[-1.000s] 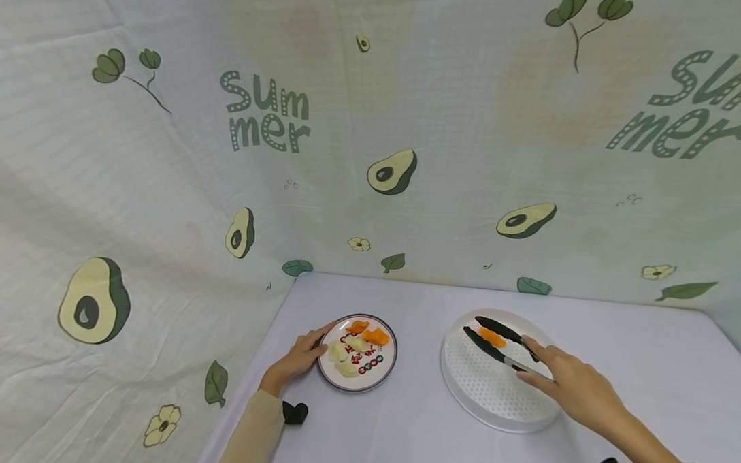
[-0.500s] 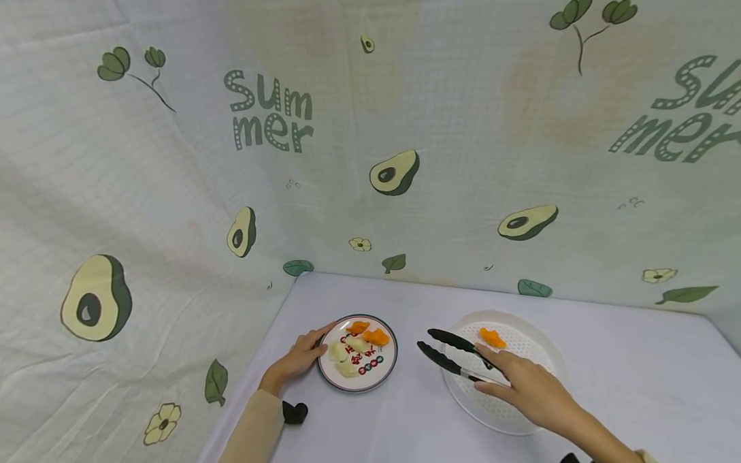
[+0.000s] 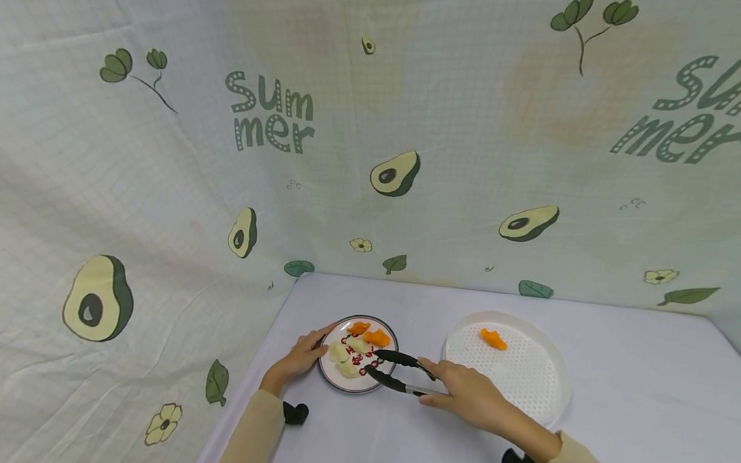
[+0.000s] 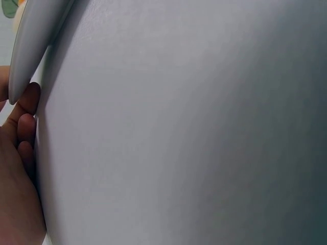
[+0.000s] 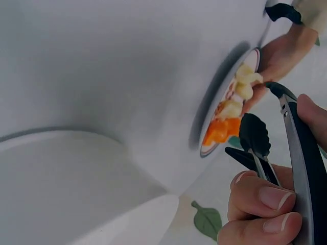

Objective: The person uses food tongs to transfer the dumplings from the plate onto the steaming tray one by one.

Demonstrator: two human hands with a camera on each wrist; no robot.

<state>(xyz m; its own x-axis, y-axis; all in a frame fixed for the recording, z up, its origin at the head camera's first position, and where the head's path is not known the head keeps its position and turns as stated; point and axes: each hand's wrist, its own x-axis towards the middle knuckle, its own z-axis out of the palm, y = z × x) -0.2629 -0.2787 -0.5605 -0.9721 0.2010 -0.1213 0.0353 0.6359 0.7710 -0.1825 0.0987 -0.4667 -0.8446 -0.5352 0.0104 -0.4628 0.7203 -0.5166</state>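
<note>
My left hand (image 3: 298, 360) grips the left rim of a round white plate (image 3: 344, 385) with red lettering; in the left wrist view, the curled fingers (image 4: 26, 127) lie beneath the plate (image 4: 37, 43). Pale and orange dumpling-like pieces (image 3: 376, 337) sit on the plate. My right hand (image 3: 471, 395) holds black-tipped metal tongs (image 3: 401, 358), their spread tips over the plate's right edge. Between the tips there is no piece. In the right wrist view, the thumb and fingers (image 5: 276, 196) wrap the tongs' arms (image 5: 302, 173).
A round white tray (image 3: 528, 372) with a dotted surface stands to the right, bearing one orange piece (image 3: 493, 339). White cloth (image 3: 409, 298) covers the table. Behind and to the left hangs a patterned cloth (image 3: 320, 206).
My right hand has carried the tongs leftward from the tray to the plate, leaving the orange piece on the tray. The left hand and plate have stayed put.
</note>
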